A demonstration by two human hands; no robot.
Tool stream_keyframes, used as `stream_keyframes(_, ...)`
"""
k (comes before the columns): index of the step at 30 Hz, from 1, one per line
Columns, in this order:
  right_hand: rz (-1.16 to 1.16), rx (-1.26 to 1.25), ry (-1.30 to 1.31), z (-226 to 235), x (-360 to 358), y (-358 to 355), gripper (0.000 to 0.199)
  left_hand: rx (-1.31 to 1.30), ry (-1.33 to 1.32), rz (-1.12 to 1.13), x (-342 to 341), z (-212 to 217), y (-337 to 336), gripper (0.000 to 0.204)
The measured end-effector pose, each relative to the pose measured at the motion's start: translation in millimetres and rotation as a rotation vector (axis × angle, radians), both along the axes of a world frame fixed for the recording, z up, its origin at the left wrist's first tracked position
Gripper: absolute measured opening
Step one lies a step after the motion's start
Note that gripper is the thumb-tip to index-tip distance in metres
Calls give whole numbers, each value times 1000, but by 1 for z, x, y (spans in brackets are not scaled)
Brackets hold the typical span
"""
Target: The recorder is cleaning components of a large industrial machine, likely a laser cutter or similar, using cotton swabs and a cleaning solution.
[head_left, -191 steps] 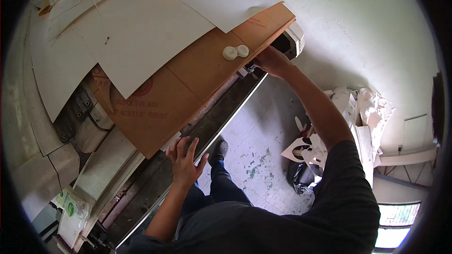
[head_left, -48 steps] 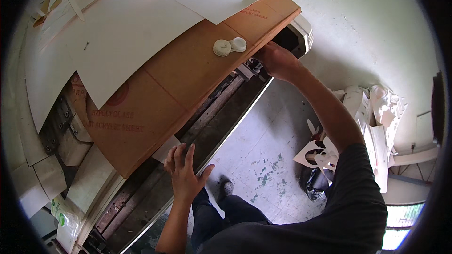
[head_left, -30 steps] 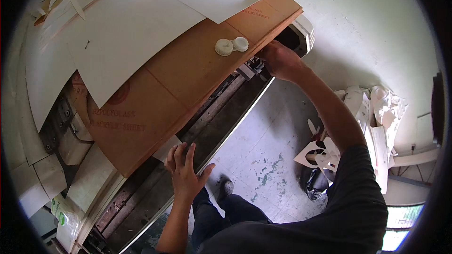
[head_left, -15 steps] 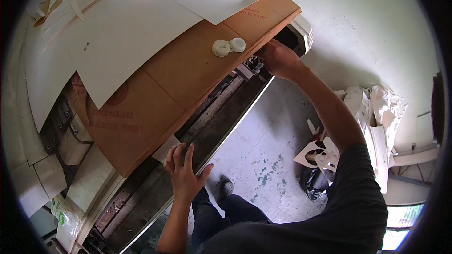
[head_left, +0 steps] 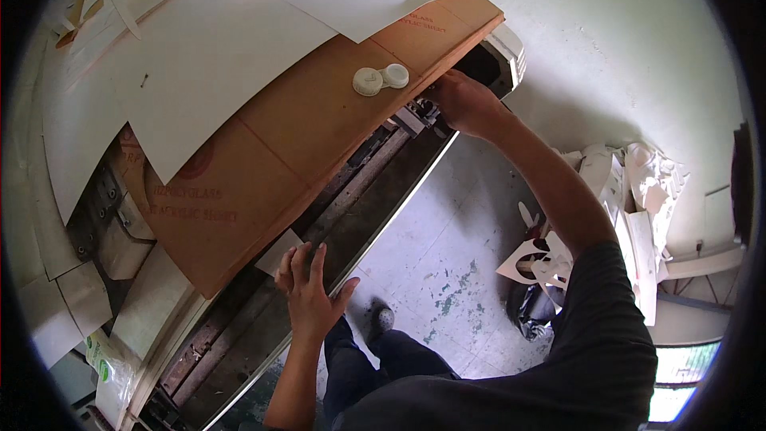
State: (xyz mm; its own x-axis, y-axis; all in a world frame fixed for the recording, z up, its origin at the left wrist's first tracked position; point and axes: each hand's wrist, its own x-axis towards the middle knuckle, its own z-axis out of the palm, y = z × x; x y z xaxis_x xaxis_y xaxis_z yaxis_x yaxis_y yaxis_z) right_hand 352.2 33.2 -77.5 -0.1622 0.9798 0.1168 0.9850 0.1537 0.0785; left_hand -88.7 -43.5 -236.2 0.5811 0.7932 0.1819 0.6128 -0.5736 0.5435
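Looks like a workshop, worn and cluttered.
Told by a brown-covered board (head_left: 275, 148) and large white sheets (head_left: 231, 48) laid over machinery (head_left: 508, 46), by grimy metal rails (head_left: 369, 172) along the board's edge and a bolted metal bracket (head_left: 102, 211), by white scraps (head_left: 648, 183) heaped near a pale wall (head_left: 606, 48), by a white cut-out piece (head_left: 511, 268) with a rounded hole, beside a dark plastic bag (head_left: 529, 313), and by a grey floor (head_left: 419, 231), scuffed and flecked with green patches (head_left: 455, 291).
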Motion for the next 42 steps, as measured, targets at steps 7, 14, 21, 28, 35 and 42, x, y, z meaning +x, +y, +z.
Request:
stream_keyframes(7, 81, 49, -80, 5, 2, 0, 35, 3, 10, -1, -1, -1, 0, 87)
stream_keyframes(14, 27, -52, -69, 5, -3, -2, 33, 15, 3, 12, -1, -2, 0, 87)
stream_keyframes(21, 39, 33, -12, 5, 2, 0, 27, 32, 2, 12, -2, -4, 0, 87)
stream_keyframes(28, 71, 57, -92, -1, 3, 2, 20, 17, -2, 17, -1, -1, -1, 88)
stream_keyframes(35, 18, -35, -61, -6, 6, 4, 22, 23, -1, 25, -1, 1, -1, 88)
stream_keyframes(42, -56, -25, 95, -6, 1, 0, 26, 22, -2, 27, 0, -1, -1, 88)
